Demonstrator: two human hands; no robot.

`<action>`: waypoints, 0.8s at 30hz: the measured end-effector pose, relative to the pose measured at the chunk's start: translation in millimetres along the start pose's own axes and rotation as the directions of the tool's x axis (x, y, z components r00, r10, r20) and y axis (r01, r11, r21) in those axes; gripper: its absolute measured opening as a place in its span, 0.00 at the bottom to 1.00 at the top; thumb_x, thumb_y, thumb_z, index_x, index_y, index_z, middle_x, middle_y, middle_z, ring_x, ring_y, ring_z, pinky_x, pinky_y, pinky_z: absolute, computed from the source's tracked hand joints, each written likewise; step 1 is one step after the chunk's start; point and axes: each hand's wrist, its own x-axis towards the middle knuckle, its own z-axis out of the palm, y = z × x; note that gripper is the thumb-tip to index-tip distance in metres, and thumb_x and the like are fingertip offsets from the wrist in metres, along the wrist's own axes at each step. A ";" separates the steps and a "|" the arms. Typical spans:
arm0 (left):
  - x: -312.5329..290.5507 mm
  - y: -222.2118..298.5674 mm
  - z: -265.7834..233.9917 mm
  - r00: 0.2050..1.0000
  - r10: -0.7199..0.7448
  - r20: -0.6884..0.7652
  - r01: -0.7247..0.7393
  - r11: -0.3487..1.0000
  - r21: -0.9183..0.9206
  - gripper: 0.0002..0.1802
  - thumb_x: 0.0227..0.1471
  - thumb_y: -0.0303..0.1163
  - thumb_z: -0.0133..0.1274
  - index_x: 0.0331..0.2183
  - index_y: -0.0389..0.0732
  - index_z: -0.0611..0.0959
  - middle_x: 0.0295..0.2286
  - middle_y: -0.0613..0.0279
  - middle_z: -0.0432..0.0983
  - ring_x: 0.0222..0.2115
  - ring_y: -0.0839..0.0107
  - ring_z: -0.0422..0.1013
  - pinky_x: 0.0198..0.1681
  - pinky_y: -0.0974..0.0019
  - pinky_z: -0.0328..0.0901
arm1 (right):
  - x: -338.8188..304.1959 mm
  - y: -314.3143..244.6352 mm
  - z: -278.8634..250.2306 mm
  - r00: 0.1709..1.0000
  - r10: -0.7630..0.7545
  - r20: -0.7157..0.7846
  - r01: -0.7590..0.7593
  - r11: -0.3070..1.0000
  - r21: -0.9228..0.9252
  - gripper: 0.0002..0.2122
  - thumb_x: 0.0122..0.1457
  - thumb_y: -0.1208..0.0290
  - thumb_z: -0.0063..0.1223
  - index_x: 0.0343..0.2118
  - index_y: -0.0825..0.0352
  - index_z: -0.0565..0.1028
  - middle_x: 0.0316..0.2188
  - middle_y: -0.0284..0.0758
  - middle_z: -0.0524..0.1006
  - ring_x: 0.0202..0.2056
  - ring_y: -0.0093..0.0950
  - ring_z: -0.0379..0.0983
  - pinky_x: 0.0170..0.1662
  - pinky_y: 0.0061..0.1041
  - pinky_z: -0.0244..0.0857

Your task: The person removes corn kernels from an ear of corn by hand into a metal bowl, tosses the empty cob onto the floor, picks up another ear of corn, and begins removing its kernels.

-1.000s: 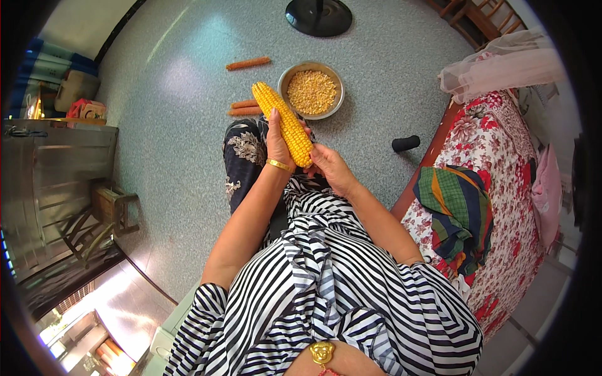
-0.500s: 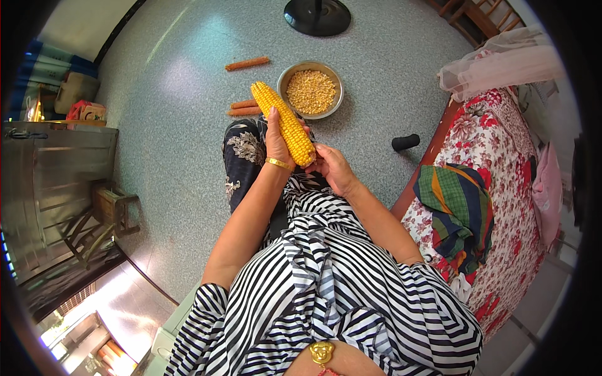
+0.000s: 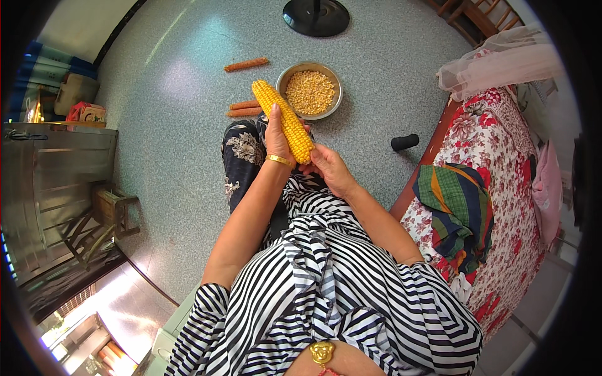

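A yellow ear of corn (image 3: 285, 119) lies slanted over my lap, its narrow tip pointing away to the left. My left hand (image 3: 277, 139) is wrapped round its middle, thumb along the top. At the near, thicker end, my right hand (image 3: 331, 170) pinches with thumb and fingers against the edge of the ear; its fingertips are partly hidden. Just beyond the corn, a steel bowl (image 3: 341, 94) on the floor holds loose corn kernels (image 3: 310, 91). To the bowl's left lie bare reddish cobs, one cob (image 3: 246, 64) farther off and two cobs (image 3: 243, 113) close together.
A black round stand base (image 3: 315, 19) is on the floor at the far side. On the right, a bed with a floral cover (image 3: 501, 125) carries a striped cloth (image 3: 454, 210); a dark cylinder (image 3: 405, 142) lies beside it. A wooden stool (image 3: 110, 207) stands at left.
The ear of corn has turned slightly in my left hand. My right thumb and fingers have shifted a little up and left at its near end.
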 end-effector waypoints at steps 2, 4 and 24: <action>0.3 0.5 -0.9 1.000 -0.006 0.026 0.005 1.000 0.026 0.32 0.45 0.60 0.50 0.35 0.39 0.70 0.22 0.57 0.70 0.20 0.66 0.72 0.21 0.67 0.70 | -1.0 -1.8 0.8 1.000 0.003 0.001 -0.003 0.999 0.037 0.22 0.60 0.54 0.41 0.47 0.70 0.65 0.37 0.32 0.72 0.36 0.21 0.70 0.41 0.19 0.65; -0.1 1.7 -0.7 0.999 -0.025 0.025 0.024 1.000 0.010 0.31 0.45 0.60 0.50 0.35 0.39 0.70 0.22 0.57 0.71 0.20 0.66 0.72 0.21 0.67 0.70 | -2.4 -3.0 0.8 1.000 0.011 -0.001 -0.011 0.998 0.063 0.21 0.61 0.56 0.40 0.48 0.70 0.65 0.38 0.33 0.72 0.37 0.22 0.70 0.41 0.20 0.65; 1.7 -12.8 -4.5 0.984 0.174 -0.038 -0.175 0.984 -0.024 0.30 0.49 0.58 0.47 0.40 0.41 0.67 0.27 0.57 0.72 0.27 0.64 0.72 0.30 0.62 0.70 | -2.7 3.2 -10.6 0.951 0.200 -0.234 -0.110 0.930 0.350 0.16 0.55 0.62 0.52 0.39 0.71 0.71 0.34 0.36 0.75 0.34 0.24 0.73 0.40 0.20 0.69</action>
